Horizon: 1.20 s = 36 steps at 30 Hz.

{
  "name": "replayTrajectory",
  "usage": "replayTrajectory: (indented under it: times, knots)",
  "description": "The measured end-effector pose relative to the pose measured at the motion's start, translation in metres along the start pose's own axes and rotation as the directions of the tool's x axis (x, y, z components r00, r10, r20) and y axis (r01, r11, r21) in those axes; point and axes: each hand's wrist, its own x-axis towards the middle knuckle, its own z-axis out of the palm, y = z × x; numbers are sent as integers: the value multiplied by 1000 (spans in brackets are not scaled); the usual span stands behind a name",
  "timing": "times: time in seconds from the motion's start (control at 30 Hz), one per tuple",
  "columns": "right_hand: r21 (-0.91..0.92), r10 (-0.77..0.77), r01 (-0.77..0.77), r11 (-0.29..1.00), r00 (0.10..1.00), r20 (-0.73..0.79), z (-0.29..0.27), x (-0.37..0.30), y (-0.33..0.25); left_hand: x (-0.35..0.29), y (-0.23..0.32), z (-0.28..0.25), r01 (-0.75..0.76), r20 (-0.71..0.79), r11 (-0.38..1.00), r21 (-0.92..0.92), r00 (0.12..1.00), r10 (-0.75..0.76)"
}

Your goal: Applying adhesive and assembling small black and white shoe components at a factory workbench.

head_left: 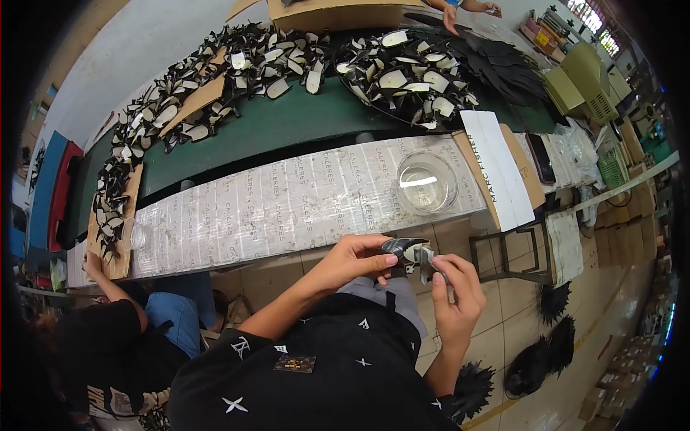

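My left hand (357, 260) is closed on a black shoe heel piece (407, 248) with a pale patch, its thumb pressing from the near side. On the piece's right end, the thumb and fingers of my right hand (460, 293) pinch a loose dark flap. Both hands are just off the near edge of the bench, above my lap. Similar black pieces with pale faces lie in a heap (406, 75) at the back and in a longer pile (169, 108) at the back left.
A green conveyor belt (280, 118) runs behind the paper-covered bench (287, 194). On the bench stand a clear round bowl (427, 183), cardboard sheets (496, 169) and a phone (540, 158). One co-worker (136, 323) sits at left; another's hand (451, 18) shows at the far side.
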Motion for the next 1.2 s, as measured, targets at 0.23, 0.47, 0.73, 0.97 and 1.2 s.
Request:
replayTrajectory:
  times: [0.23,0.47,0.73,0.97,1.2]
  knots:
    - [-86,-109,120,989,986,128,4,6,-4,2,-5,-1,-21,5,1000,12,1000,21]
    - [-193,-102,115,975,992,74,6,6,-3,2,-4,-1,-29,16,999,37,999,28]
    - [-252,-50,44,967,999,-18,-6,2,-4,2,-9,-6,22,21,1000,5,1000,-22]
    - [-50,129,-136,989,984,-123,-10,-6,-6,1,-9,-7,89,41,990,-106,996,-85]
    - [75,213,-208,975,975,-68,2,-9,-10,5,-9,-6,83,27,990,-113,996,-81]
